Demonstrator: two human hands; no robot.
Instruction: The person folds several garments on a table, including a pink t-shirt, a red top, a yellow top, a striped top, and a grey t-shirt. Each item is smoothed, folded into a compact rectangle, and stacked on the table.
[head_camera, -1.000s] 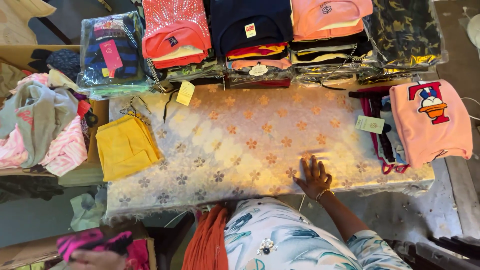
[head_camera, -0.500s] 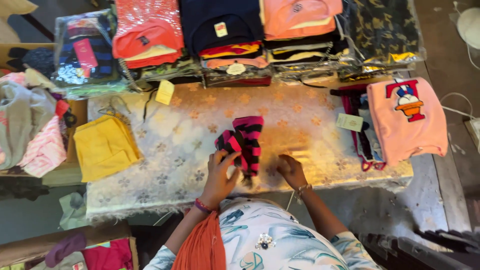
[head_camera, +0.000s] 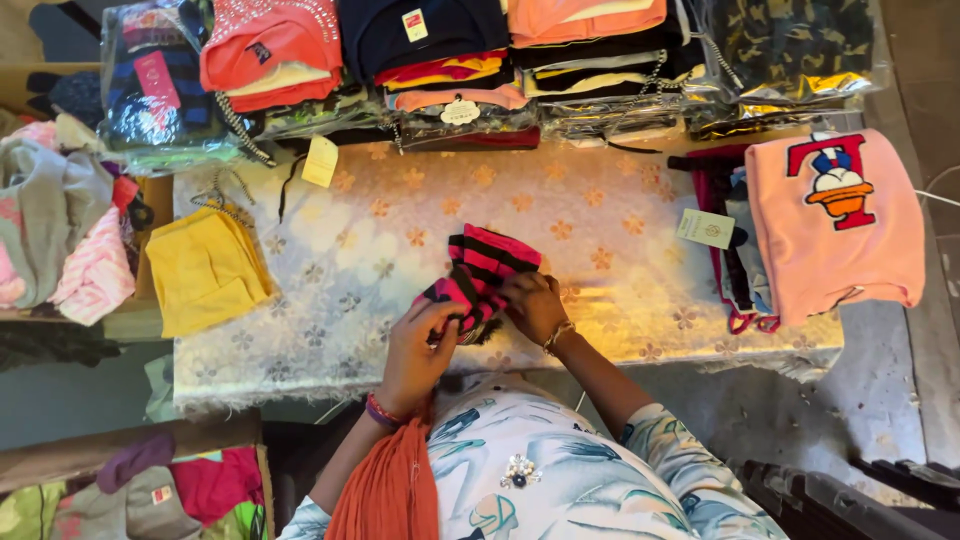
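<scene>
On the bench (head_camera: 600, 220), both left hand (head_camera: 415, 345) and right hand (head_camera: 535, 305) grip a pink-black striped garment (head_camera: 480, 270) at the near edge. Yellow garment (head_camera: 205, 270) lies left, pink sweatshirt (head_camera: 835, 225) right, folded stacks (head_camera: 450, 70) behind, none blocking.

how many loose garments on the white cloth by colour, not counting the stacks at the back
striped pink-black garment, held by left hand and right hand: 1
yellow garment: 1
pink top: 1
total: 3
</scene>
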